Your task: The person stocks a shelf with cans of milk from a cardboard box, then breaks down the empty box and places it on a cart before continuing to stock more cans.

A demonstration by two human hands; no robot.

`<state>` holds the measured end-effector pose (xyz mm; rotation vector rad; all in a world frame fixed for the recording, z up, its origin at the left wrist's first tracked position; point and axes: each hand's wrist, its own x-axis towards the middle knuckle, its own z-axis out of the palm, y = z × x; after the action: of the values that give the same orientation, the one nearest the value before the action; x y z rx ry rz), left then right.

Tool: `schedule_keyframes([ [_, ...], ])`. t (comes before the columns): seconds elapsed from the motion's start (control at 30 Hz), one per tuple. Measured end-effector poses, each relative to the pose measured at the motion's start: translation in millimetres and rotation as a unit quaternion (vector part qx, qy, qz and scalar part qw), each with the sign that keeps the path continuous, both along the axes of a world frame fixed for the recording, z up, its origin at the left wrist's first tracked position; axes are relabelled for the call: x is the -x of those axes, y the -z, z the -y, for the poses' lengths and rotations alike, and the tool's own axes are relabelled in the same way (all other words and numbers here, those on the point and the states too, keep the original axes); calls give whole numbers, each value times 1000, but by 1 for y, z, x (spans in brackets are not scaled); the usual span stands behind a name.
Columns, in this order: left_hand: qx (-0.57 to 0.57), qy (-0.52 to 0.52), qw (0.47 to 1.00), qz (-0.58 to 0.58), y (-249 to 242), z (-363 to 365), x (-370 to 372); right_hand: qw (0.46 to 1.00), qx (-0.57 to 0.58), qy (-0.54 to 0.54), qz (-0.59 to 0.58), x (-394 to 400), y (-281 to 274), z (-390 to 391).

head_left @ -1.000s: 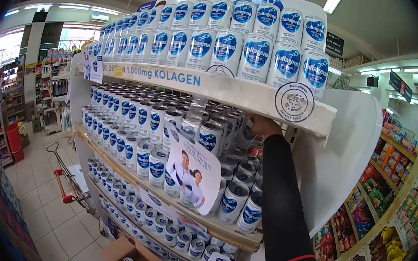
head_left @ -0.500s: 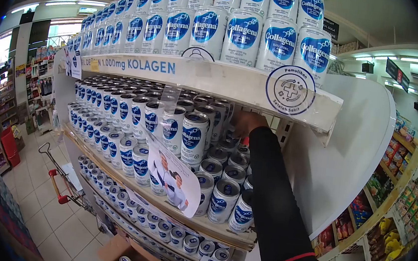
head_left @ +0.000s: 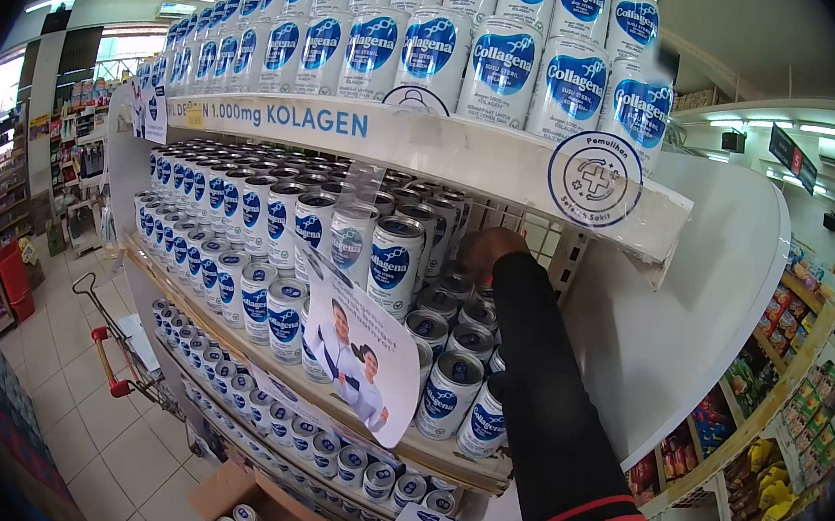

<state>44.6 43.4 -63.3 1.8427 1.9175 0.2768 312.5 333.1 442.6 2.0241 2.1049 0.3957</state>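
Observation:
My right hand [head_left: 491, 254] reaches deep into the middle shelf of a display rack, at the end of a black sleeve with red bands. Its fingers are dark, blurred and mostly turned away, so whether they hold a can cannot be made out. White and blue cans [head_left: 394, 268] stand stacked two high just left of the hand. Lower single cans [head_left: 450, 394] stand in front of and below it. My left hand is outside the view.
A shelf edge [head_left: 449, 141] with a round sticker runs above the hand. A white side panel [head_left: 677, 276] stands right. A printed card [head_left: 361, 351] sticks out in front. Below are an open carton [head_left: 287, 519] with cans and a trolley [head_left: 132, 359] at left.
The view has shifted slightly, and the shelf and cans look a little different in position. My right hand stays at the back of the shelf, slightly lower against the cans.

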Motion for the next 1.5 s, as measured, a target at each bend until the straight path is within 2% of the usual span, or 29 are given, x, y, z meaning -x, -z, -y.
schedule_keyframes([
  [0.03, -1, -1, 1000, -1, 0, 0, 1, 1000, 0, -1, 0, -2, 0, 0],
  [0.1, -5, -3, 1000, -2, 2, 1, 1, 996, 12, 57, -71, 1, -7, 10],
  [0.23, -13, -1, 1000, -6, 5, 4, -1, 999, 16, 20, -47, -16, -3, -6],
  [0.3, -25, -2, 1000, -12, 9, 9, -1, 998, -59, -3, 1, -14, -6, 3],
  [0.37, -29, -4, 999, -20, 12, 10, -1, 995, -86, -4, -42, -7, -16, 12],
  [0.4, 2, 3, 1000, -7, 7, 7, 1, 990, -111, 2, -83, -6, -20, 13],
  [0.47, 96, 22, 995, 32, -4, 1, 3, 962, -257, -47, -78, -12, -17, 7],
  [0.53, 19, 17, 999, -19, -8, 5, 3, 970, -231, -78, -25, -22, -20, -10],
  [0.6, 0, 37, 999, -14, -12, 7, 5, 988, -112, -79, -69, -22, -34, -7],
  [0.63, 20, 22, 1000, 6, -29, 7, 3, 968, -111, -141, -175, -42, -32, -39],
  [0.67, 15, 24, 999, 34, -27, 9, 5, 956, -128, -134, -228, -22, -36, -6],
  [0.7, 13, 21, 995, 94, -48, 13, 5, 940, -146, -129, -280, 0, -41, 30],
  [0.73, -7, 17, 995, 100, -44, 17, 7, 974, -127, -52, -181, 12, -45, 39],
  [0.8, -63, -8, 984, 168, -24, 15, 12, 975, -91, -78, -188, 18, -49, 56],
  [0.87, -132, -67, 972, 182, -36, 14, 18, 970, -91, -106, -197, 23, -42, 70],
  [0.93, -252, -119, 955, 102, -30, 6, 36, 967, -99, -131, -195, 25, -41, 82],
  [1.0, -314, -150, 936, 44, -30, -4, 65, 962, -111, -158, -195, 31, -38, 96],
  [1.07, -331, -209, 919, -53, -22, -20, 92, 952, -140, -190, -194, 36, -35, 113],
  [1.27, -242, -224, 941, -73, -36, -33, 121, 882, -274, -321, -210, 56, 6, 206],
  [1.4, -253, -185, 947, -76, -29, -33, 121, 824, -291, -425, -237, 79, 66, 294],
  [1.43, -255, -184, 946, -82, -27, -33, 121, 798, -261, -459, -290, 86, 91, 309],
  [1.47, -258, -184, 944, -89, -26, -34, 121, 770, -167, -477, -389, 89, 121, 321],
  [1.5, -257, -183, 945, -89, -22, -35, 123, 785, -86, -509, -342, 91, 142, 328],
])
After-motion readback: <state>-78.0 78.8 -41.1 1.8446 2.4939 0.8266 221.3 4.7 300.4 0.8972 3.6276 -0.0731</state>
